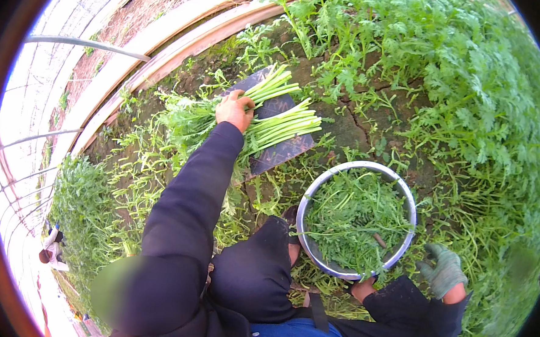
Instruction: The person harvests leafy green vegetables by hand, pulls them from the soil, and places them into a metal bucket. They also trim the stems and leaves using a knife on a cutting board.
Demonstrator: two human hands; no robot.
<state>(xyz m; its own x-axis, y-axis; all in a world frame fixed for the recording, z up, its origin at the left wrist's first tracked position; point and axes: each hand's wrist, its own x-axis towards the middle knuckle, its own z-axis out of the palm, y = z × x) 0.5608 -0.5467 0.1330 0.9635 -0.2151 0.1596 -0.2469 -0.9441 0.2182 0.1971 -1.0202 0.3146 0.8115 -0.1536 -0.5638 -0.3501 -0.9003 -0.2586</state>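
Observation:
My bare left hand (235,111) grips a bunch of cut leafy greens (269,88), which look like garland chrysanthemum, around the base of the pale green stems. Just below it, a second pile of cut stems (286,126) lies with the ends pointing right. Both rest on a dark board (275,157) bearing printed marks, set on the soil. To the right of a round metal basin (361,165), my right hand (444,271) in a green-grey glove hangs with fingers apart and nothing visible in it. Loose greens (354,214) fill the basin, with a small brown piece (379,240) among them.
Dense standing greens (476,78) grow along the right and top. Cut stubble (137,175) covers the ground at left. A long pale strip (184,56) and hoop poles (93,45) border the bed. Another person (52,251) is far off at lower left.

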